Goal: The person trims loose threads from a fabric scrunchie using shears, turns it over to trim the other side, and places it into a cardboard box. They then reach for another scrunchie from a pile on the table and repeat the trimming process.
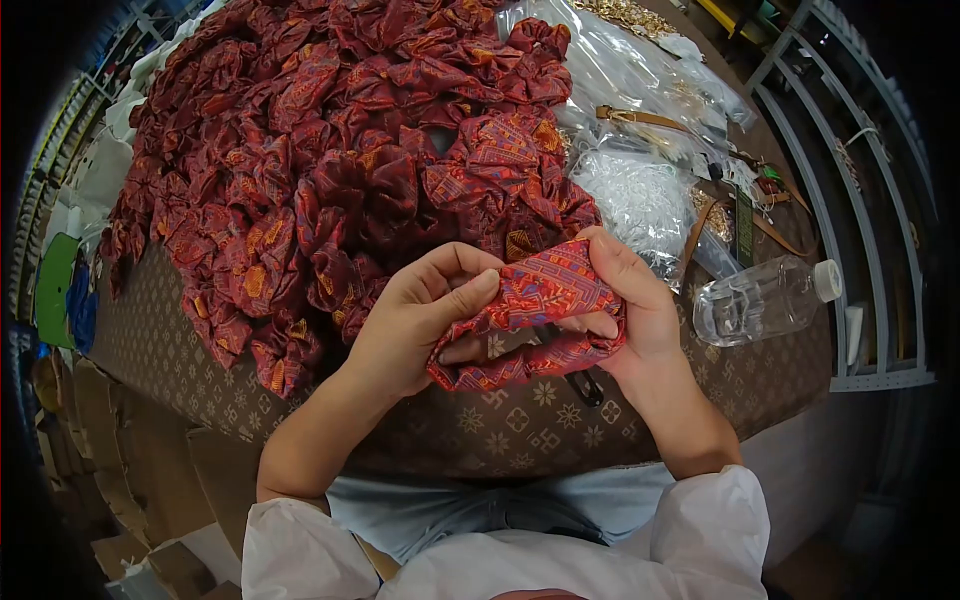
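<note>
A ring-shaped band of red patterned fabric (pixel 560 285) is stretched between my two hands above the table's near edge. My left hand (pixel 425 315) pinches its left side between thumb and fingers, with some fingers inside the loop. On the right side my right hand (pixel 635 305) grips the band, thumb on the outside and fingertips showing within the opening. Just behind my hands, a large heap of similar gathered red fabric pieces (pixel 370 190) covers the left and middle of the table. A small black object (pixel 585 388) lies partly hidden below the band.
An empty clear bottle with a white cap (pixel 755 302) lies on its side on the patterned brown tablecloth (pixel 500 430). Behind it are a plastic bag of white strands (pixel 640 200), brown straps (pixel 650 119) and clear bags. Metal shelving (pixel 850 200) stands at the right; cardboard boxes (pixel 150 470) at the lower left.
</note>
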Demonstrator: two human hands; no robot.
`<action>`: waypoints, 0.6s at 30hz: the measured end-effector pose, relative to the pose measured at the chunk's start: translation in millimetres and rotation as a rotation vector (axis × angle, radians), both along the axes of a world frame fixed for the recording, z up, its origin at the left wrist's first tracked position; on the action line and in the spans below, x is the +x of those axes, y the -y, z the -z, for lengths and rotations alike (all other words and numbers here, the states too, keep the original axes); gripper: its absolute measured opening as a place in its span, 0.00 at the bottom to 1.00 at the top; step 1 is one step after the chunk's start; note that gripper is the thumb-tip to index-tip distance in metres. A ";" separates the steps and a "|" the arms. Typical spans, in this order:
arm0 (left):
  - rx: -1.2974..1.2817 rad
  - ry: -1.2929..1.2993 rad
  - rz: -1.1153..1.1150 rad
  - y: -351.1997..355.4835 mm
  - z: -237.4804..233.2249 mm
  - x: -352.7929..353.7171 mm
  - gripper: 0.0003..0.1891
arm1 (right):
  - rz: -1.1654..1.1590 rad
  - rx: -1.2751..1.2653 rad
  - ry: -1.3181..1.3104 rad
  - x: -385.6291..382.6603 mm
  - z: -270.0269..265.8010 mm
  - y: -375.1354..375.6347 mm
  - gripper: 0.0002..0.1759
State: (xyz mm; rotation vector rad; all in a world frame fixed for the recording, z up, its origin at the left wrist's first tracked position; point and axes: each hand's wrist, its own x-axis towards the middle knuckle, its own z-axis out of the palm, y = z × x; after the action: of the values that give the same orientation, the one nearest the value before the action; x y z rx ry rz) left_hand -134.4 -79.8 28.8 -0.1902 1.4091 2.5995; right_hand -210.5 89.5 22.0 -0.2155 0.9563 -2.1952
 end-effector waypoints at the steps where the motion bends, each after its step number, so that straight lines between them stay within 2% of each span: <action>1: -0.016 0.061 0.022 0.9 -1.2 0.1 0.07 | -0.013 0.004 0.026 -0.6 1.0 -1.6 0.11; 5: 0.020 0.055 -0.004 -1.4 -2.5 1.2 0.07 | -0.022 0.001 0.080 -1.2 -3.6 -4.1 0.08; 8: 0.090 -0.060 0.030 -0.6 -1.5 3.0 0.08 | -0.086 -0.089 0.076 -6.9 0.6 -6.3 0.08; 10: -0.100 -0.222 -0.018 -2.1 -3.5 1.9 0.11 | -0.106 -0.107 0.024 -11.5 3.4 -8.9 0.08; 11: -0.098 -0.222 -0.011 1.4 -4.5 2.2 0.11 | -0.098 -0.106 0.024 -9.2 -0.4 -9.6 0.08; 13: -0.214 -0.270 0.170 11.9 -6.1 2.6 0.18 | -0.118 0.236 -0.564 -0.3 -11.5 -7.0 0.09; 14: -0.211 -0.271 0.177 10.1 -5.9 0.2 0.18 | -0.127 0.325 -0.818 4.3 -11.9 -4.2 0.09; 15: -0.157 -0.282 0.183 8.2 -5.0 -1.9 0.20 | -0.124 0.327 -0.816 7.1 -13.0 -1.2 0.09; 16: -0.103 -0.281 0.187 6.6 -2.5 -1.6 0.23 | -0.123 0.439 -0.775 11.8 -13.0 1.7 0.08; 17: -0.207 -0.275 0.190 3.1 3.9 0.2 0.26 | -0.127 0.551 -0.723 17.5 -10.3 2.6 0.07; 18: -0.411 -0.280 0.155 -4.0 6.7 1.7 0.26 | -0.093 0.625 -0.789 16.6 -6.3 4.1 0.07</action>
State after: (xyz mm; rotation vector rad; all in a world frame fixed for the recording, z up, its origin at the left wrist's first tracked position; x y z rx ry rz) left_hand -132.7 -75.7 22.1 0.2325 1.9584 2.2506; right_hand -193.9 85.4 28.2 -0.8314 1.9507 -1.6069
